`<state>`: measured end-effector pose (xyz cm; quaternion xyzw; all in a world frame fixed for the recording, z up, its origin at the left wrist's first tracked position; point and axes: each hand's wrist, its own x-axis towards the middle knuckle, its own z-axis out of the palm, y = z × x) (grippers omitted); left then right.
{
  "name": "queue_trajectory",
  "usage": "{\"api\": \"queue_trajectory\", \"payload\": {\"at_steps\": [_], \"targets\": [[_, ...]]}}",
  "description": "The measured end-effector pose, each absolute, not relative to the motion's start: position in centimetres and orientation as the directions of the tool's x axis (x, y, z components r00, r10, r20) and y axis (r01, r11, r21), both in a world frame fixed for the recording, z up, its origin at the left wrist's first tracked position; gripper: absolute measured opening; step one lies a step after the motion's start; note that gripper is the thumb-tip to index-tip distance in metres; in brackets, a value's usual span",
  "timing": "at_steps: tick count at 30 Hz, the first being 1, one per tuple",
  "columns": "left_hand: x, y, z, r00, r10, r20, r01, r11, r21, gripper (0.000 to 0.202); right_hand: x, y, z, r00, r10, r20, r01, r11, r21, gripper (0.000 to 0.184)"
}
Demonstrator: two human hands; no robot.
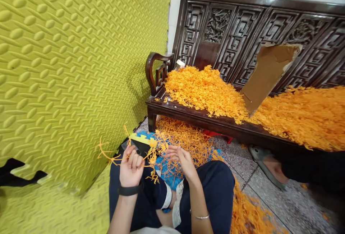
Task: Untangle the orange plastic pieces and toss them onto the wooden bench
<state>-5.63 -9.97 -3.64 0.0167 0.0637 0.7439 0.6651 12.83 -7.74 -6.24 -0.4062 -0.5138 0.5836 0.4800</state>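
Note:
My left hand (pixel 131 163), with a dark band on its wrist, is closed around a thin, branching orange plastic strand (pixel 106 154). Its arms stick out on both sides of the fist. On the right side of that strand hangs a cluster of small orange flower-like pieces (pixel 153 151), between my two hands. My right hand (pixel 183 159) is beside this cluster with its fingers stretched out. Whether its fingertips touch the pieces, I cannot tell. Below and beyond both hands lies a heap of thin orange strands (pixel 185 140) on a blue mat.
A dark carved wooden bench (pixel 188 113) bears a heap of small orange pieces (pixel 205 88) and a larger one at right. A cardboard sheet (pixel 269 72) stands between them. Yellow foam matting (pixel 81 65) rises at left. Another person's sandalled foot (pixel 272 169) is at right.

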Motion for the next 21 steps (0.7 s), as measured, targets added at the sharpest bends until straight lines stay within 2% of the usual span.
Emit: {"api": "queue_trajectory", "payload": {"at_steps": [2, 6, 9, 13, 16, 17, 19, 20, 21], "targets": [[-5.3, -10.1, -3.8, -0.099, 0.992, -0.081, -0.986, -0.087, 0.139, 0.048, 11.9, -7.9, -5.4, -0.200, 0.979, -0.027, -0.228, -0.073, -0.971, 0.058], [-5.1, -10.5, -4.3, -0.054, 0.990, -0.128, -0.985, -0.032, 0.170, 0.047, 11.3, -8.0, -4.8, -0.111, 0.991, -0.070, -0.261, -0.097, -0.960, 0.038], [-5.4, -10.8, -4.8, -0.050, 0.983, -0.179, -0.984, -0.018, 0.176, 0.048, 12.5, -7.8, -5.0, 0.115, 0.993, -0.010, -0.258, 0.021, -0.966, 0.031], [-4.1, -11.6, -5.3, -0.009, 0.972, -0.233, -0.988, 0.027, 0.154, 0.049, 15.0, -7.3, -5.4, 0.451, 0.887, 0.104, -0.187, 0.207, -0.960, 0.028], [-1.0, -12.8, -5.6, 0.168, 0.954, -0.248, -0.972, 0.203, 0.121, 0.050, 17.5, -7.6, -4.9, 0.667, 0.717, 0.201, -0.067, 0.327, -0.943, 0.025], [0.0, -13.2, -5.8, 0.229, 0.942, -0.244, -0.959, 0.262, 0.110, 0.049, 18.7, -7.9, -4.4, 0.750, 0.618, 0.236, -0.018, 0.375, -0.927, 0.023], [1.3, -14.1, -6.5, 0.320, 0.913, -0.253, -0.928, 0.356, 0.111, 0.047, 21.7, -9.0, -3.0, 0.894, 0.345, 0.285, 0.087, 0.491, -0.867, 0.017], [1.2, -14.6, -7.1, 0.320, 0.906, -0.277, -0.923, 0.364, 0.127, 0.044, 23.4, -9.7, -2.0, 0.927, 0.236, 0.293, 0.130, 0.529, -0.839, 0.015], [0.7, -14.9, -7.9, 0.274, 0.909, -0.315, -0.930, 0.334, 0.155, 0.040, 25.1, -10.4, -1.0, 0.934, 0.191, 0.301, 0.154, 0.546, -0.824, 0.013]]}}
